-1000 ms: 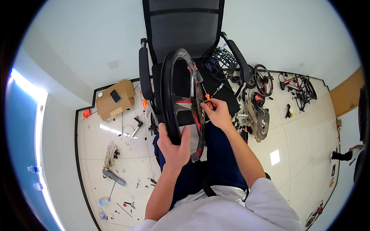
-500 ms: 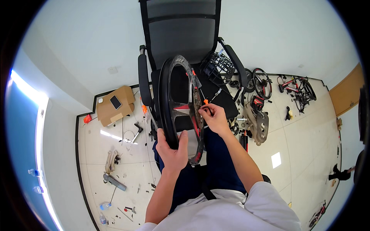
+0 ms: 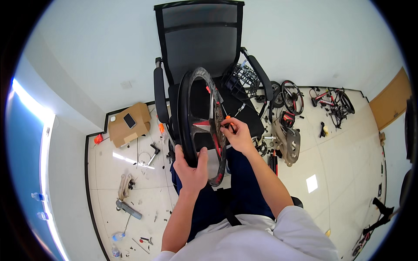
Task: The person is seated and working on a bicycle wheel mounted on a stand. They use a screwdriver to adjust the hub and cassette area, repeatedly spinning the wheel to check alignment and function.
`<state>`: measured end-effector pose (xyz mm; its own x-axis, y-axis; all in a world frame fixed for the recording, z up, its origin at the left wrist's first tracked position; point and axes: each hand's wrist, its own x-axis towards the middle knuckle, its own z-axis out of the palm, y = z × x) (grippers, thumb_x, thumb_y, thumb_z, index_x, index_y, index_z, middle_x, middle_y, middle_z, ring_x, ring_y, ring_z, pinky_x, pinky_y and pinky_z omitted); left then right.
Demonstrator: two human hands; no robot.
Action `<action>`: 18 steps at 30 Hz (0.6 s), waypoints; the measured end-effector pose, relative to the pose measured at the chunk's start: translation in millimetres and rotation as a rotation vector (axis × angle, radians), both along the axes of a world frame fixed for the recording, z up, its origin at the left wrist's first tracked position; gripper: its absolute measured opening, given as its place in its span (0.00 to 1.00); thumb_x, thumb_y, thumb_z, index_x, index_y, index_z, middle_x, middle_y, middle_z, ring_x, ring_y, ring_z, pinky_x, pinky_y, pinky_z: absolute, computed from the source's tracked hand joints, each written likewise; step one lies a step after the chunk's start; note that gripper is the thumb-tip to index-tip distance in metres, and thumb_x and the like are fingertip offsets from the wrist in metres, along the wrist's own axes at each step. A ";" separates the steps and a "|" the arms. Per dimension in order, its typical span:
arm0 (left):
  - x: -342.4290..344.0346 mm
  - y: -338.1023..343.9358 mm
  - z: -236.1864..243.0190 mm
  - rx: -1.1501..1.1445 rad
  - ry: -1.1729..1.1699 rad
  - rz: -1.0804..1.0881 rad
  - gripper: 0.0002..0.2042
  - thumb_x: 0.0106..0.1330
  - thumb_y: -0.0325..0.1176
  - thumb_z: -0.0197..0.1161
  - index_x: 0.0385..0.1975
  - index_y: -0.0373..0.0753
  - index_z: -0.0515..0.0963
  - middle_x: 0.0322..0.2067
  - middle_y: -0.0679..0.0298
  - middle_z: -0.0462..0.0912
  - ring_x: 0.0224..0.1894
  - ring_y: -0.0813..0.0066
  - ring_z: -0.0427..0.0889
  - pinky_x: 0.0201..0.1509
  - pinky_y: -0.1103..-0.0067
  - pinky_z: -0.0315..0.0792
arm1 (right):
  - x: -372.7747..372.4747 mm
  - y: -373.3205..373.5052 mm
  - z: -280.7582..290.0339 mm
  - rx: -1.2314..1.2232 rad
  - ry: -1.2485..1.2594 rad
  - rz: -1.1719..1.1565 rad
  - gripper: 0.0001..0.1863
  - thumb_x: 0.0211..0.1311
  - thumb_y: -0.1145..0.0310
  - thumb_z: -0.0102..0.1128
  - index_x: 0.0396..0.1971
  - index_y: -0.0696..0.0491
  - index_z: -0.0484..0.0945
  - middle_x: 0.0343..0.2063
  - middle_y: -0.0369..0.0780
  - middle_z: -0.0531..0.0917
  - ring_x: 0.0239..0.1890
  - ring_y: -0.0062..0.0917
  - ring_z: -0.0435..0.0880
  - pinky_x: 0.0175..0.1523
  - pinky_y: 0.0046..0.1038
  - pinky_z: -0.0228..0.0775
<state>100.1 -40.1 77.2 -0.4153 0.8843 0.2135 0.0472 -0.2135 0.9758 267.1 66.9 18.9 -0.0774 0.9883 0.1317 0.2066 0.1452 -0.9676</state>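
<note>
A bicycle wheel (image 3: 201,125) with grey, red and white spokes stands upright over the seat of a black mesh office chair, in front of my lap. Along its left side runs the black tyre (image 3: 184,117). My left hand (image 3: 190,170) is closed around the tyre at the lower left, thumb on the near side. At the hub on the wheel's right side, my right hand (image 3: 237,135) is closed in a pinch. Something small and dark shows by its fingers, too small to name. Just beyond those fingers is an orange-ended tool (image 3: 227,117).
The chair (image 3: 198,43) has a black wire basket (image 3: 246,80) on its seat. Flattened cardboard with a phone (image 3: 129,121) lies at the left. Bike parts, tools and bottles are scattered on the floor. At the right are a loose wheel (image 3: 292,96) and a bike frame (image 3: 333,101).
The view has shifted slightly, so the chair and wheel sit a little lower and further left. Both hands keep their places on the wheel, with the right still pinching at the hub.
</note>
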 end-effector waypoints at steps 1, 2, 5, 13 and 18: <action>1.3 3.0 1.3 0.008 0.013 0.007 0.13 0.61 0.27 0.66 0.28 0.36 0.64 0.15 0.71 0.72 0.18 0.90 0.66 0.21 0.85 0.61 | 2.4 3.4 2.3 0.034 0.008 -0.003 0.07 0.58 0.74 0.66 0.34 0.59 0.79 0.12 0.26 0.64 0.16 0.08 0.59 0.22 0.19 0.51; 3.7 3.5 1.1 0.002 0.003 0.004 0.13 0.61 0.27 0.66 0.28 0.36 0.64 0.15 0.70 0.72 0.18 0.90 0.66 0.21 0.84 0.61 | 7.1 4.9 -6.8 0.018 0.001 -0.042 0.07 0.57 0.74 0.66 0.34 0.58 0.79 0.12 0.26 0.64 0.16 0.08 0.58 0.21 0.19 0.49; 4.2 -2.4 -3.6 -0.020 0.015 0.005 0.13 0.61 0.27 0.66 0.29 0.35 0.65 0.14 0.70 0.72 0.18 0.88 0.67 0.21 0.83 0.62 | 2.6 1.4 -3.1 0.007 -0.126 -0.110 0.08 0.58 0.69 0.66 0.27 0.59 0.81 0.11 0.29 0.67 0.15 0.11 0.62 0.21 0.21 0.54; 6.7 -19.1 -6.5 0.002 -0.004 0.009 0.10 0.62 0.26 0.64 0.33 0.35 0.67 0.15 0.69 0.71 0.13 0.84 0.72 0.17 0.84 0.65 | 0.3 -12.9 -8.0 0.080 -0.039 -0.018 0.07 0.58 0.71 0.66 0.32 0.60 0.81 0.11 0.28 0.66 0.16 0.10 0.60 0.22 0.20 0.53; 16.1 -18.2 -7.7 -0.055 -0.018 0.014 0.13 0.62 0.26 0.64 0.43 0.33 0.69 0.20 0.68 0.73 0.14 0.85 0.71 0.16 0.85 0.66 | 17.8 -15.4 -11.8 -0.032 0.012 -0.112 0.09 0.57 0.68 0.68 0.33 0.58 0.82 0.14 0.32 0.73 0.18 0.10 0.69 0.23 0.19 0.60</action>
<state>116.2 -58.3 69.5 -0.4312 0.8884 0.1574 0.0324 -0.1591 0.9867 285.0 51.5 7.1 0.0355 0.9943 0.1002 0.2078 0.0908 -0.9740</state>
